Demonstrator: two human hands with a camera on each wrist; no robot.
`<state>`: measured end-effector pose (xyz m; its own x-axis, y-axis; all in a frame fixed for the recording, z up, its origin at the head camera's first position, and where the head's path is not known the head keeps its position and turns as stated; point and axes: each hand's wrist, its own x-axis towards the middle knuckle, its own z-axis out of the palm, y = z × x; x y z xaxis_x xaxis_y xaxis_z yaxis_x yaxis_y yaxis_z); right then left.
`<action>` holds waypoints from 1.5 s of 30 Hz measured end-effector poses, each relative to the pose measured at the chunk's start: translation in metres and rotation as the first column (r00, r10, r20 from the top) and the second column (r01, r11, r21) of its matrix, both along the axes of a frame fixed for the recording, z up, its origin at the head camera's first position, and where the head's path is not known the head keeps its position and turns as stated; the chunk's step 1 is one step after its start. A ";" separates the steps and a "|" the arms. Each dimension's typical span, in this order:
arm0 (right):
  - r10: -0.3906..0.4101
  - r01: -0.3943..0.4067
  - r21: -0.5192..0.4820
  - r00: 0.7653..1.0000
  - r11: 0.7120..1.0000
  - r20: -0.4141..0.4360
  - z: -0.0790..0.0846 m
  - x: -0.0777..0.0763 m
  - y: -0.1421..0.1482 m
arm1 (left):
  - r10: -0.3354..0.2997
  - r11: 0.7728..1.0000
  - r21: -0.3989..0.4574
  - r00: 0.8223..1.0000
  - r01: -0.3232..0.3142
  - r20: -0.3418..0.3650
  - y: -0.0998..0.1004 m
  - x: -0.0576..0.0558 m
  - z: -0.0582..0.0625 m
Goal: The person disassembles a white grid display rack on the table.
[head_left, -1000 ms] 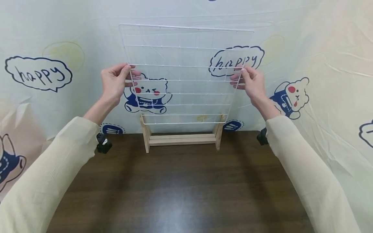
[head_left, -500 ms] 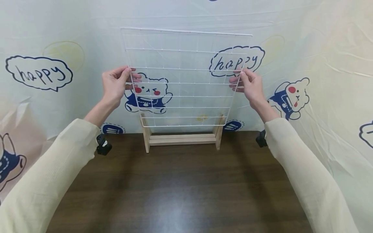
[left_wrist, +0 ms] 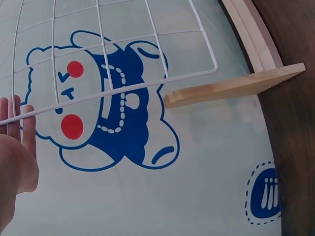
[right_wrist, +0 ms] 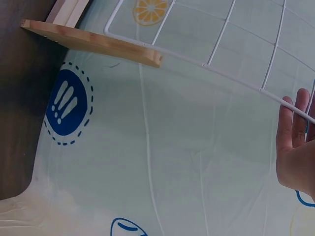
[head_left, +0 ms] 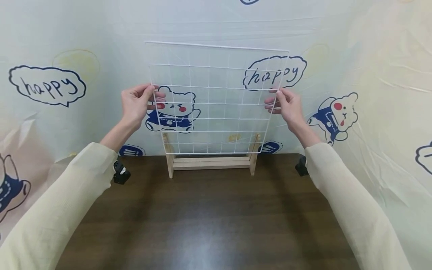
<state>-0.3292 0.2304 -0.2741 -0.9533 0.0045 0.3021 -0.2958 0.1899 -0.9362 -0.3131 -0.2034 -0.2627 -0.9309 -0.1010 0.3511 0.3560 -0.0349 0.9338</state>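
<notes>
Both left hand [head_left: 135, 104] and right hand [head_left: 289, 107] pinch the white grid [head_left: 209, 103] by its sides, upper centre; its lower edge overlaps the wooden stand [head_left: 210, 163] on the dark table [head_left: 209, 217], before printed cloth [head_left: 101, 30].

right hand [right_wrist: 298, 155] is way over on the right, kinda cut off, fingers behind the edge wire of a white wire grid [right_wrist: 204, 65]; the grid's rounded corner sits left, right by a wooden stand [right_wrist: 93, 42], can't tell if they touch; dark brown tabletop [right_wrist: 15, 98] on the left; pale sheet [right_wrist: 182, 123] behind, with an orange-slice print [right_wrist: 150, 11] and blue oval print [right_wrist: 68, 102]
</notes>
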 end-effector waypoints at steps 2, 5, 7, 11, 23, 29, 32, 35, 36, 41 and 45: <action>-0.001 0.001 -0.004 1.000 1.000 0.001 -0.002 0.001 0.001 | -0.009 1.000 -0.001 1.000 0.009 -0.006 0.001 0.000 -0.001; -0.007 0.007 0.001 1.000 1.000 -0.003 -0.005 0.002 0.001 | -0.015 1.000 0.000 1.000 0.015 0.002 0.000 -0.002 -0.005; -0.010 0.010 0.002 1.000 1.000 0.002 -0.008 0.003 0.001 | -0.019 1.000 -0.001 1.000 0.019 0.009 0.000 -0.003 -0.009; -0.013 0.013 0.006 1.000 1.000 0.025 -0.015 0.005 0.003 | -0.020 0.999 -0.031 1.000 0.021 0.018 0.000 -0.002 -0.016; -0.003 0.004 -0.020 0.999 1.000 0.040 -0.031 0.009 0.005 | -0.008 0.999 -0.042 0.998 0.010 0.059 0.002 0.006 -0.036; -0.008 0.010 -0.028 0.998 1.000 0.068 -0.039 0.013 0.006 | -0.006 0.999 -0.042 0.997 0.009 0.072 0.003 0.009 -0.046; -0.008 0.010 -0.028 0.997 1.000 0.072 -0.042 0.015 0.005 | -0.005 0.999 -0.044 0.997 0.009 0.072 0.002 0.011 -0.049; -0.004 0.007 -0.035 0.998 0.999 0.070 -0.044 0.015 0.002 | 0.004 0.998 -0.066 0.997 0.001 0.071 0.000 0.013 -0.052; -0.003 0.005 -0.038 0.997 0.999 0.072 -0.045 0.016 0.001 | 0.007 0.998 -0.070 0.997 -0.002 0.072 -0.001 0.014 -0.053; 0.017 -0.013 -0.053 0.997 0.999 0.081 -0.048 0.018 0.001 | 0.020 0.996 -0.084 0.997 -0.014 0.073 -0.003 0.015 -0.058; 0.028 -0.021 -0.078 0.996 0.997 0.084 -0.052 0.020 0.002 | 0.020 0.995 -0.095 0.996 -0.012 0.085 -0.002 0.015 -0.063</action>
<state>-0.3095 0.2327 -0.3259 -0.9755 0.0009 0.2201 -0.2187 0.1101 -0.9696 -0.2984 -0.2058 -0.3258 -0.9564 -0.0864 0.2791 0.2746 0.0603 0.9597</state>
